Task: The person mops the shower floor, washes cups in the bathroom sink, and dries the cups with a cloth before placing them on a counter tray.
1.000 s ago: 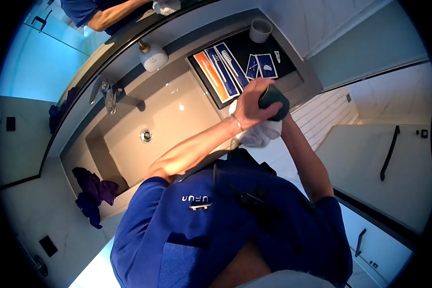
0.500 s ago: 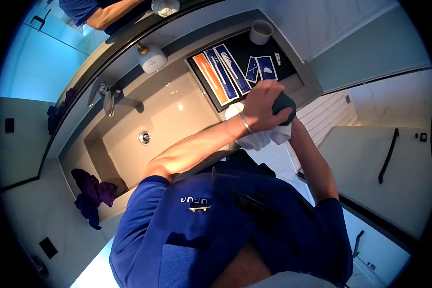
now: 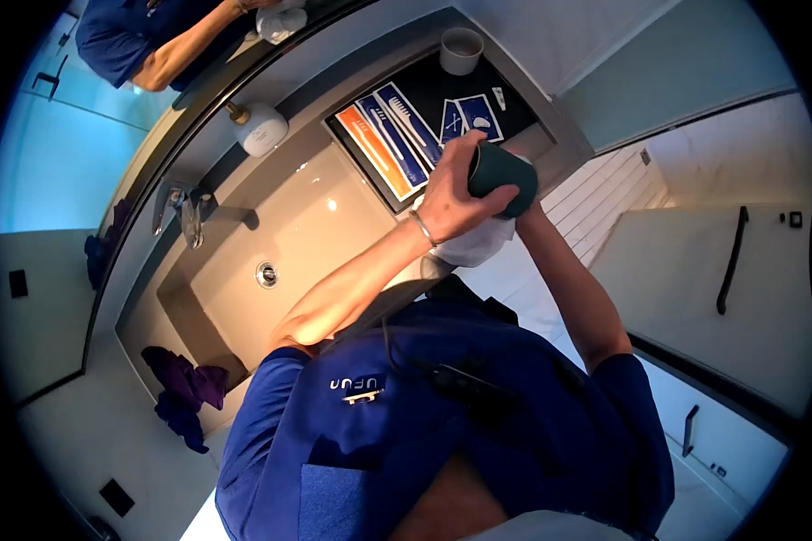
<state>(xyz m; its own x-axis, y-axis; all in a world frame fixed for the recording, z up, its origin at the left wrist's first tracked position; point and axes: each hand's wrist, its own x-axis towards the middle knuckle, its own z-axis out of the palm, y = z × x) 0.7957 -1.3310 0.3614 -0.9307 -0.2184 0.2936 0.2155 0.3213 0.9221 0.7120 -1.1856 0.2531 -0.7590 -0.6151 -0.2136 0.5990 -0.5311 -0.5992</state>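
My left hand (image 3: 456,200), a bracelet at its wrist, is wrapped round a dark green cup (image 3: 502,178), with the fingers above and the thumb below. A white cloth (image 3: 471,245) hangs bunched beneath the cup and behind the left hand. My right hand (image 3: 527,219) is at the far side of the cup, by the cloth; its fingers are hidden. Just beyond the hands lies a black tray (image 3: 415,83) with an orange packet (image 3: 371,144), several blue-and-white packets (image 3: 410,122) and a small white tube (image 3: 499,98).
A light-coloured cup (image 3: 461,51) stands at the tray's back. To the left are the sink (image 3: 289,216), its faucet (image 3: 189,216) and a white soap bottle (image 3: 262,129). Purple and blue cloths (image 3: 188,383) hang over the sink's left edge. A mirror borders the counter.
The green cup has tilted, and more of its side shows in my left hand. Both hands and the cup have shifted slightly left in view, as the whole view has turned a little.
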